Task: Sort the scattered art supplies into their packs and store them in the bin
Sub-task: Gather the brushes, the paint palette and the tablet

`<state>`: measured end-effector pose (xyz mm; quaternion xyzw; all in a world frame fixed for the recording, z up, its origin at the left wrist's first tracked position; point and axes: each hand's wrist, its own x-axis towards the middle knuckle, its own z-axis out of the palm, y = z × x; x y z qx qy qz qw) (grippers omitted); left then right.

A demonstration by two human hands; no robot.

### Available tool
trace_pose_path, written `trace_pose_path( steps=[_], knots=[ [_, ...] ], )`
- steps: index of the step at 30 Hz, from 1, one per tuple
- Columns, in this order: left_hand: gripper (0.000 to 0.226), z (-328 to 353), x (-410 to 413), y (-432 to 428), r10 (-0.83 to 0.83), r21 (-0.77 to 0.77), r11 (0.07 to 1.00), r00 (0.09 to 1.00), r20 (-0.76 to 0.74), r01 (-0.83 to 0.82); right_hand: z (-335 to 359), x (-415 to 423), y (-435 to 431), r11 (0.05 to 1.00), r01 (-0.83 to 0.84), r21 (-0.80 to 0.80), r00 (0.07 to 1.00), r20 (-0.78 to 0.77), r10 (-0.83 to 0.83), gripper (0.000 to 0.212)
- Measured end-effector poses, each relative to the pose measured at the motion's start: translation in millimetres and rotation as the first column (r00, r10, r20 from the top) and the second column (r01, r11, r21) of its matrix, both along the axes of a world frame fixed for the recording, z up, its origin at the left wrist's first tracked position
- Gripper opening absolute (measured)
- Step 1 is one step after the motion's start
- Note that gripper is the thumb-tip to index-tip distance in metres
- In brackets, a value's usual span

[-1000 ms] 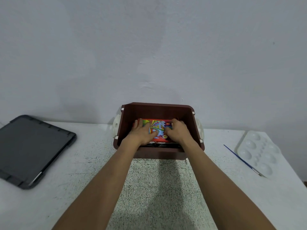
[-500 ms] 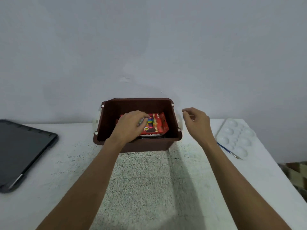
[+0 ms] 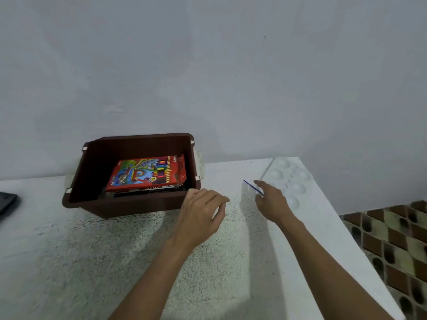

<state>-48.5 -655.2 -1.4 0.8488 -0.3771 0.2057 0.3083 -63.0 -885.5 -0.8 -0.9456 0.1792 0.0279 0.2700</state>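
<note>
Scanning from the counter's (image 3: 115, 262) left edge: a dark flat tray (image 3: 7, 202), cut off by the frame. Next, the brown bin (image 3: 129, 205) sits near the back edge. A red crayon pack (image 3: 147, 174) lies flat inside it on top of a second pack (image 3: 152, 187).

Left hand (image 3: 201, 215) hovers just off the bin's front right corner. Its fingers (image 3: 219, 202) are loosely curled and hold nothing.

Right hand (image 3: 272, 202) is out toward the back right corner, with its fingers (image 3: 258, 184) at a thin blue paintbrush (image 3: 250, 185) — whether they pinch it or only touch it cannot be told. A white palette (image 3: 298, 188) lies just beyond, along the right edge.

Risks, as judged:
- The brush is slim and lies low, so a shallow pinch could roll it toward the palette. It could also be flicked off the right edge onto the tiled floor (image 3: 392, 239).
- The palette sits close to that edge too, and a careless drag could tip it over.
- Dropped loose into the bin, the brush may slide under the packs — no brush pack is in view.
</note>
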Motion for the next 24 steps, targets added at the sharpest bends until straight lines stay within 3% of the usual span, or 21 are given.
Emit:
trace_pose_path(
  steps=[5, 8, 13, 15, 17, 20, 24],
  knots=[
    [0.017, -26, -7, -11, 0.03, 0.09, 0.995, 1.0, 0.005, -0.031, -11, 11, -6, 0.988, -0.146, -0.05, 0.989, -0.048, 0.143, 0.054],
    [0.019, -50, -14, -10, 0.159, 0.111, 0.982, 0.986, -0.054, -0.153, -26, 16, -6, 0.955, -0.21, -0.211, 0.978, -0.057, 0.202, 0.054],
    [0.031, -86, -24, 6, 0.417, 0.101, 0.908, 0.901, -0.118, -0.407, -50, 10, -5, 0.815, -0.253, -0.522, 0.939, 0.069, 0.336, 0.028],
    [0.032, -90, -26, 5, 0.461, 0.098, 0.887, 0.879, -0.121, -0.451, -52, 9, -5, 0.788, -0.23, -0.571, 0.918, 0.141, 0.37, 0.028],
    [0.032, -91, -25, 1, 0.498, 0.122, 0.865, 0.86, -0.11, -0.486, -50, 6, -4, 0.838, -0.238, -0.491, 0.917, 0.171, 0.36, 0.027],
    [0.033, -92, -23, 1, 0.571, 0.158, 0.816, 0.818, -0.068, -0.557, -41, 5, -3, 0.956, -0.211, -0.202, 0.935, 0.244, 0.257, 0.032],
    [0.035, -94, -24, 3, 0.649, 0.221, 0.748, 0.759, -0.05, -0.626, -16, 0, -5, 0.945, -0.144, 0.295, 0.969, 0.238, 0.073, 0.033]
  ],
)
